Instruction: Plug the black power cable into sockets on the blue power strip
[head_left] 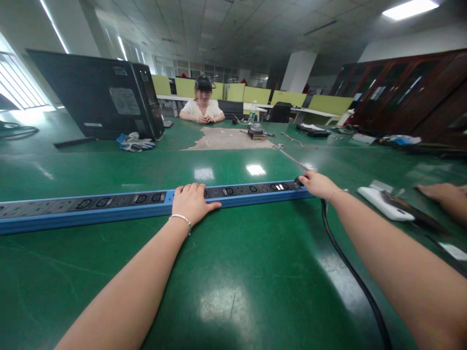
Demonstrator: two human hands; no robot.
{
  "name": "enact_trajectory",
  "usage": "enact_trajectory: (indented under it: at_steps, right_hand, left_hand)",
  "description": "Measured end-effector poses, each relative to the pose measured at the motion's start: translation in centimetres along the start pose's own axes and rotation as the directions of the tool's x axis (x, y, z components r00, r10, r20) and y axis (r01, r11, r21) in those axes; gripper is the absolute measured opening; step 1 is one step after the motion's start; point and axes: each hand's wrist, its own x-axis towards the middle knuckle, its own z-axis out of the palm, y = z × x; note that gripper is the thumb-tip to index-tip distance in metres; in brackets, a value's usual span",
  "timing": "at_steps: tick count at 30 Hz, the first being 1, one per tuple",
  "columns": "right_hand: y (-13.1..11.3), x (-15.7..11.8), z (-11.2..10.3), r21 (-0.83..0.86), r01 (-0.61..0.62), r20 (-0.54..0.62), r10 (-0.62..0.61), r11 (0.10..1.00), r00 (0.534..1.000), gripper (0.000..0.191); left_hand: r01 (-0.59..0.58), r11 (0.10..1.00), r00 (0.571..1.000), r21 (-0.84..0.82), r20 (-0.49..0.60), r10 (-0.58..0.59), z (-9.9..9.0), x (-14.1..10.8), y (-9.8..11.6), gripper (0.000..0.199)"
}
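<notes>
Head view: the left hand (191,200) lies palm-down across the blue power strip (244,190), fingers on its socket face and thumb stretched along the near edge, not wrapped round it; the strip runs beneath this hand, out to its left and across to the right hand (316,184). That right hand is closed round the black cable (345,258) at the strip's end, and the cable trails from under it toward the viewer. Right of the right hand, on the green table (233,257), lies a white device (385,203), with a co-worker's hand (436,191) farther right. Ahead and left of the left hand, gloves (135,142) lie beside a black computer case (91,97); well ahead sits another person (202,109), hands close together
</notes>
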Motion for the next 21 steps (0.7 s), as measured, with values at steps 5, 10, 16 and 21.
enact_trajectory:
  at_steps: [5,10,16,21]
  right_hand:
    - [0.4,0.8,0.8,0.016,0.002,0.023,-0.003,1.000,1.000,0.040]
    - [-0.1,0.9,0.6,0.003,-0.009,0.041,0.009,1.000,0.999,0.039]
    - [-0.6,0.9,0.6,-0.036,-0.003,0.086,0.006,0.999,0.996,0.039]
    - [-1.0,0.7,0.8,-0.043,0.001,0.101,0.003,0.999,0.995,0.038]
  left_hand:
    - [-0.009,1.000,1.000,-0.004,-0.009,0.009,0.0,0.0,0.0,0.077]
    - [-0.007,1.000,1.000,-0.011,-0.002,0.007,0.0,0.0,0.0,0.078]
    - [-0.003,1.000,1.000,0.008,0.002,0.003,0.0,-0.1,0.0,0.076]
    - [-0.002,1.000,1.000,0.006,0.017,0.002,-0.2,-0.1,0.1,0.076]
